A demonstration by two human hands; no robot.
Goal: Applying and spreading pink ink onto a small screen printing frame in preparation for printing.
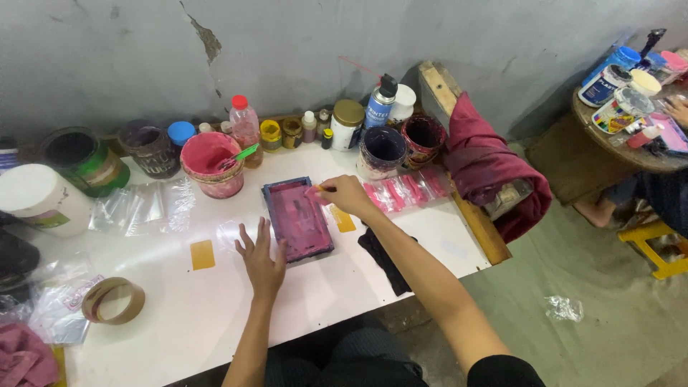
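**Hands at a pink-inked frame on a white table**

A small blue frame (pixel 297 218), its screen smeared with pink ink, lies flat near the middle of the table (pixel 215 308). The left hand (pixel 260 259) rests open, fingers spread, palm down on the table, touching the frame's near left edge; it grips nothing. The right hand (pixel 347 194) hovers over the frame's far right corner, fingers closed around a small orange-handled tool (pixel 317 188) whose tip meets the screen.

Just beyond the frame stands a pink pot (pixel 212 165) with a green stick in it, and to its right a dark purple pot (pixel 382 152). A row of bottles, jars and a spray can (pixel 379 102) lines the wall. Pink printed strips (pixel 405 190) lie right of the right hand, a black cloth (pixel 387 259) under the forearm. A yellow tape patch (pixel 202 254) sits left of the left hand, and a tape roll (pixel 113 300) lies nearer the table's left front. Clear bags (pixel 143 206) are spread at far left. A maroon cloth (pixel 490 168) hangs off the table's right end.
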